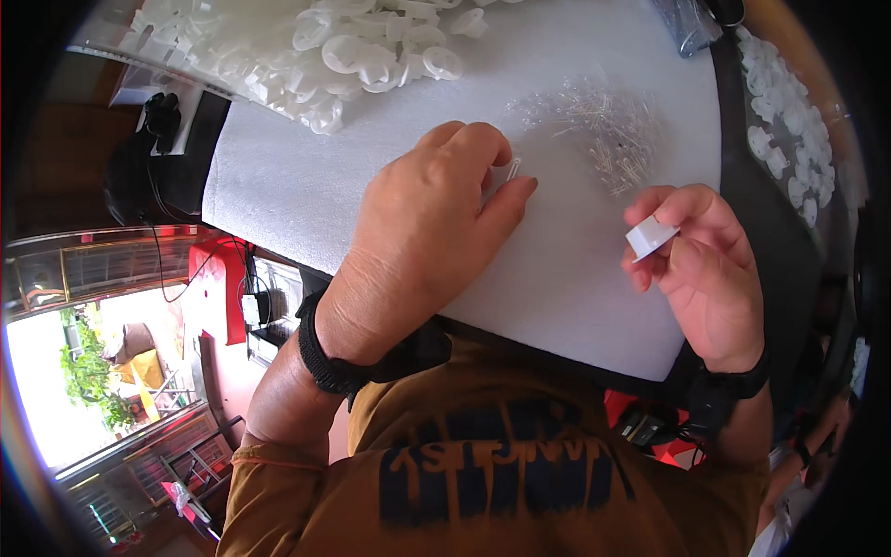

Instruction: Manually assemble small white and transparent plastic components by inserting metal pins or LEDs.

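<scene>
My left hand [427,213] is over the middle of the pale foam sheet, thumb and forefinger curled towards each other. Between their tips shows a small clear LED [513,168] with thin wire legs. At the right, my right hand [710,269] is turned palm up and pinches a small white plastic cap [650,238] between thumb and fingers. Beyond both hands lies a loose heap of clear LEDs [617,139] with wire legs.
A large pile of translucent white plastic parts [371,46] covers the sheet's far left. More white parts [789,121] lie on the dark surface at right. A clear bag [687,26] rests at the far edge. The foam sheet [575,316] ends near my body.
</scene>
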A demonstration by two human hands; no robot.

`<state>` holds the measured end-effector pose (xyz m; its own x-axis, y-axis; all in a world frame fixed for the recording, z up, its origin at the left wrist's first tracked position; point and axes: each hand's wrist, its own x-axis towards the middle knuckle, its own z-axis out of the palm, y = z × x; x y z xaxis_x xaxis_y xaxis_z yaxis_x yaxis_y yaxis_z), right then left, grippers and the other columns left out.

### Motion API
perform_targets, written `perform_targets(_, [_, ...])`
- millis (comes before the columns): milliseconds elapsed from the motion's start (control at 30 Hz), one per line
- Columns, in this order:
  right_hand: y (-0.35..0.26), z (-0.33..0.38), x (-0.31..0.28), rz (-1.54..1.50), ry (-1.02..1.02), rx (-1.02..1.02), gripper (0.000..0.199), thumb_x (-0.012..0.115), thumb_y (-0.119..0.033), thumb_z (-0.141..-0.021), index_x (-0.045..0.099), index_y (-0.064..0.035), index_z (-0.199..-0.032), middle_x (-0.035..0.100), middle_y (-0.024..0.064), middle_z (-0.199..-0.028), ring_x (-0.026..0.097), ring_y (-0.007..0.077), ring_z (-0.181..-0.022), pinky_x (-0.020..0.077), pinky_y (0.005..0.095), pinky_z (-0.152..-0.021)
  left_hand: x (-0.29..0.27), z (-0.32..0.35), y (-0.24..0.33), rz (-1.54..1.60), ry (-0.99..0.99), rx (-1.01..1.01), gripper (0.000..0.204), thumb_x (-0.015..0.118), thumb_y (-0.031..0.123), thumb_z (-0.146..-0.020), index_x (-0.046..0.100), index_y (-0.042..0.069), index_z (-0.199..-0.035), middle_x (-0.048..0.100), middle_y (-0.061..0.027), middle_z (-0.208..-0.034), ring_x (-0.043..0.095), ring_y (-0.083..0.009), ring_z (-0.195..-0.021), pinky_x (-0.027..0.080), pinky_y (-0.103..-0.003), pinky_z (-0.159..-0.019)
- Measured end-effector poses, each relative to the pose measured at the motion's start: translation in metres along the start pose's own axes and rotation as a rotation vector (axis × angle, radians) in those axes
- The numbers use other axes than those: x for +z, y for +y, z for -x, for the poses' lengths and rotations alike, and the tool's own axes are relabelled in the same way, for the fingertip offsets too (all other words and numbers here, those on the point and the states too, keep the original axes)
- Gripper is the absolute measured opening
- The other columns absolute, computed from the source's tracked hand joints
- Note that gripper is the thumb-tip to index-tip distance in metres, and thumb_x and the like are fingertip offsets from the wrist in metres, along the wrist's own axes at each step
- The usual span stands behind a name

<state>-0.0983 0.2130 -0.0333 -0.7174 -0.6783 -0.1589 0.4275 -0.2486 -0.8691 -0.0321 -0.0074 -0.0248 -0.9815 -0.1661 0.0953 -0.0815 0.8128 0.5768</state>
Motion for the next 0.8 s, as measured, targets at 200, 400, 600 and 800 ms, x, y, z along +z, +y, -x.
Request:
perform_targets(200, [0.0, 0.0, -0.007, 0.021, -0.039, 0.038, 0.028, 0.063, -0.022, -0.075, 0.048, -0.0098, -0.095, 0.051, 0.0114, -0.101, 0.056, 0.0165, -0.074, 0.0431, 0.0261, -0.063, 0.008, -0.01, 0.008, -0.087, 0.037, 0.044, 0.012, 0.061, 0.01, -0.078, 0.055, 0.001, -0.081, 0.056, -0.0095, -0.074, 0.054, -0.0197, -0.062, 0.044, -0.029, -0.056])
perform_targets(400, [0.002, -0.001, -0.007, -0.073, -0.061, 0.05, 0.03, 0.061, -0.023, -0.073, 0.048, -0.0084, -0.095, 0.055, 0.0121, -0.097, 0.058, 0.0179, -0.074, 0.0442, 0.0261, -0.062, 0.002, 0.001, 0.02, -0.03, 0.041, 0.035, 0.007, 0.062, 0.005, -0.075, 0.057, 0.003, -0.079, 0.053, -0.0036, -0.066, 0.049, -0.0097, -0.054, 0.038, -0.023, -0.05])
perform_targets(600, [0.002, 0.0, -0.004, -0.133, -0.088, 0.104, 0.034, 0.058, -0.02, -0.074, 0.049, -0.006, -0.104, 0.054, 0.0187, -0.112, 0.062, 0.0232, -0.083, 0.0478, 0.0284, -0.065, 0.003, 0.023, 0.027, 0.229, 0.02, -0.099, 0.009, 0.063, 0.002, -0.074, 0.058, 0.004, -0.081, 0.051, 0.0023, -0.062, 0.045, -0.0023, -0.051, 0.035, -0.02, -0.047])
perform_targets(800, [0.004, 0.005, 0.0, -0.194, -0.096, 0.044, 0.037, 0.051, -0.009, -0.076, 0.05, -0.0063, -0.113, 0.051, 0.0203, -0.12, 0.06, 0.0279, -0.096, 0.0504, 0.0323, -0.072, 0.001, 0.03, 0.018, 0.375, -0.036, -0.018, 0.018, 0.052, 0.0, -0.081, 0.06, 0.003, -0.096, 0.051, 0.0021, -0.069, 0.045, -0.0016, -0.06, 0.036, -0.017, -0.055])
